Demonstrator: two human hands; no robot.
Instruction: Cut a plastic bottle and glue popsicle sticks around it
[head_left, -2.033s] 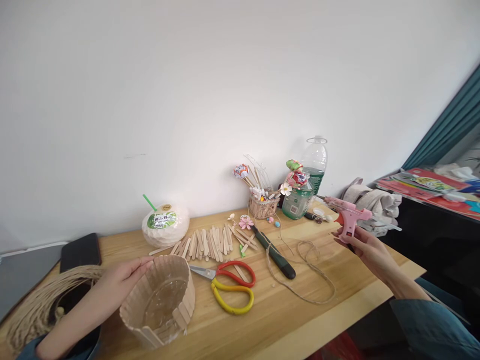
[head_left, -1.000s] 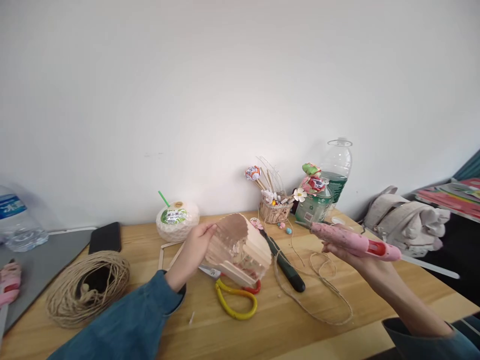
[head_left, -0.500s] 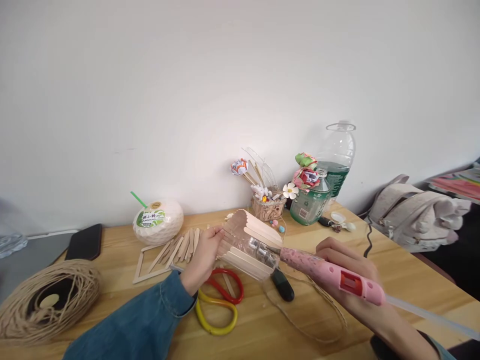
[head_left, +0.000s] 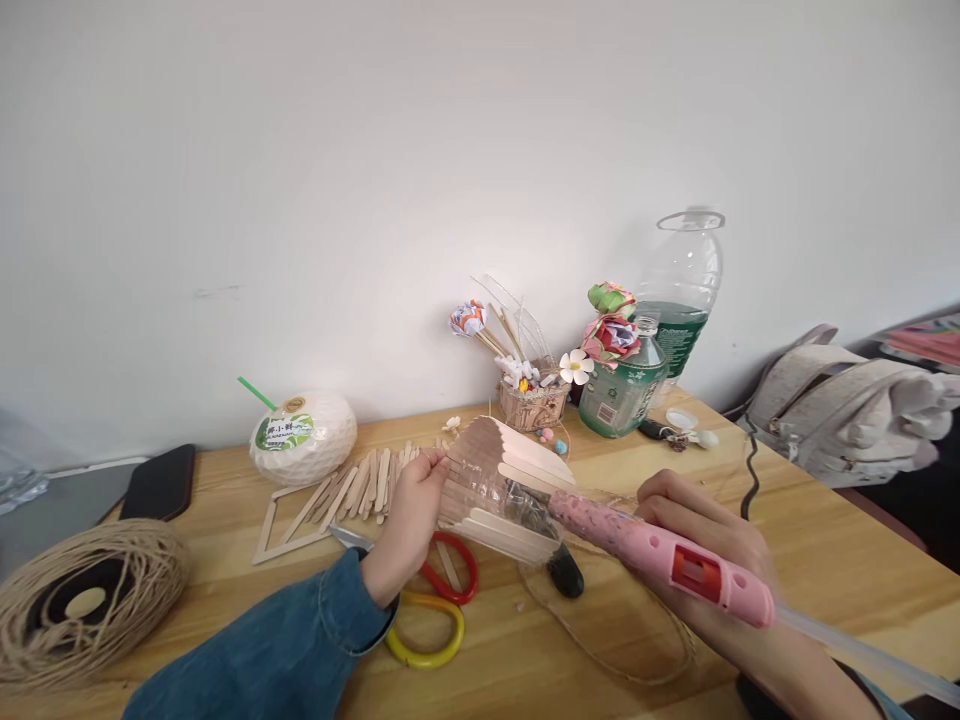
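Gripping the edge of a round, clear plastic container sided with flat pale wooden sticks [head_left: 499, 532], the left hand [head_left: 409, 510] pinches it between thumb and fingers, tipped over above the wood-grained table [head_left: 495, 665]. The right hand [head_left: 709, 535] is wrapped around a pink plastic glue gun [head_left: 600, 530], its nozzle pointed at the bare, see-through stretch between the sticks; from here I can't tell whether it touches. Metal scissors with red and yellow handles [head_left: 472, 568] lie below, near a loose pile of pale wooden sticks [head_left: 365, 487].
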